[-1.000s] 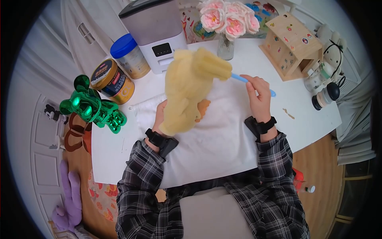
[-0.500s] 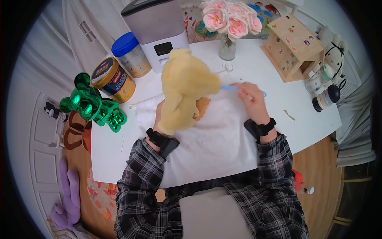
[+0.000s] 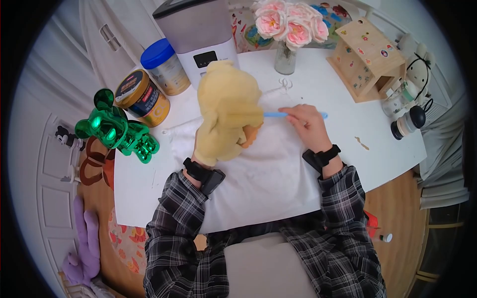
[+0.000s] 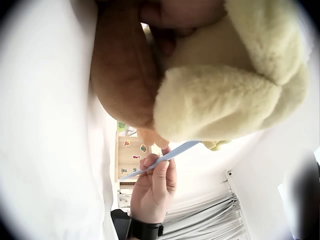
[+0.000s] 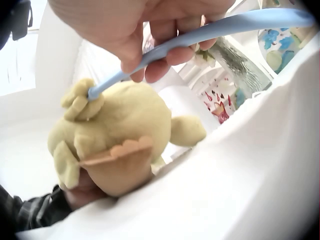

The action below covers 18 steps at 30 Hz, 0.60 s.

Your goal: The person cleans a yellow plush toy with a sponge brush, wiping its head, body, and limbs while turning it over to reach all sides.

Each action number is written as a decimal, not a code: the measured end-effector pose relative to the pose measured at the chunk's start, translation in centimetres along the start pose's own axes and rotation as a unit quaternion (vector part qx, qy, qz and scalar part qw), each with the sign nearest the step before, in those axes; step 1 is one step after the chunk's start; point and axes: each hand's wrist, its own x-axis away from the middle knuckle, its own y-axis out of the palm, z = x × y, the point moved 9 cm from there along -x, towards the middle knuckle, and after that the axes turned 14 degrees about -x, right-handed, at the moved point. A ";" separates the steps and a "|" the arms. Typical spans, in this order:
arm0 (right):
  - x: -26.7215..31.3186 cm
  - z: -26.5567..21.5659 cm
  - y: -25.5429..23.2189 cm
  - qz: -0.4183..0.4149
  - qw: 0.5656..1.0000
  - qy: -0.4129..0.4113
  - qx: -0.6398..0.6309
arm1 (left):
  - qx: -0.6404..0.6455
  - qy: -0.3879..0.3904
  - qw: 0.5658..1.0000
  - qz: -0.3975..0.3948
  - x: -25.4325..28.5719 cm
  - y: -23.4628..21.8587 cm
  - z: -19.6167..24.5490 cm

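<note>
A yellow plush toy (image 3: 226, 89) with an orange-brown scalloped part (image 5: 122, 167) is held up over a white cloth (image 3: 268, 184). My left hand (image 4: 187, 12) grips it from behind and below, mostly hidden by the plush in the head view. Between thumb and fingers, my right hand (image 3: 309, 124) pinches the light blue handle (image 3: 276, 114) of a duster. The duster's yellow head (image 5: 80, 100) lies against the front of the toy; its colour nearly matches the plush, so its edges blur in the head view.
Behind the toy stand a pet feeder (image 3: 198, 30), a blue-lidded tub (image 3: 166, 67) and a gold-and-black tub (image 3: 144, 99). A green shiny bear figure (image 3: 119, 129) is at left. A rose vase (image 3: 285, 57), wooden house (image 3: 365, 59) and black-capped jar (image 3: 407, 121) stand at the back and right.
My right hand has moved left and slightly down, carrying the duster head from the toy's upper right to its lower front. The toy has shifted slightly left in my left hand.
</note>
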 end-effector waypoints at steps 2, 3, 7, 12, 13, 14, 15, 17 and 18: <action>-0.2 0.5 -1.6 0.063 0.997 -0.005 0.034 | 0.060 -0.002 0.998 0.004 0.2 0.6 0.3; 0.1 1.0 -2.6 0.103 0.994 0.024 0.029 | 0.011 0.020 1.000 0.002 0.1 0.1 0.3; 0.8 1.0 -5.3 0.206 0.977 0.054 0.007 | -0.060 0.005 0.998 0.014 -0.3 -1.7 -1.3; 0.2 -4.1 -3.9 0.132 0.982 -0.080 0.106 | -0.150 0.008 0.989 0.012 1.3 0.5 0.1; 0.1 -5.0 -3.3 0.106 0.983 -0.087 0.119 | -0.138 0.004 0.990 0.007 1.3 0.3 -0.5; 0.1 -5.5 -2.7 0.081 0.983 -0.093 0.134 | -0.126 -0.001 0.992 0.002 1.2 0.2 -0.9; 0.1 -5.6 -2.5 0.081 0.981 -0.099 0.149 | -0.128 0.002 0.992 0.007 1.2 0.1 -1.0; 0.1 -5.6 -2.4 0.081 0.974 -0.107 0.181 | -0.134 0.006 0.991 0.017 1.1 -0.1 -1.3; 0.1 -4.7 -3.1 0.113 0.971 -0.077 0.194 | -0.146 0.006 0.989 0.012 1.1 -0.2 -1.4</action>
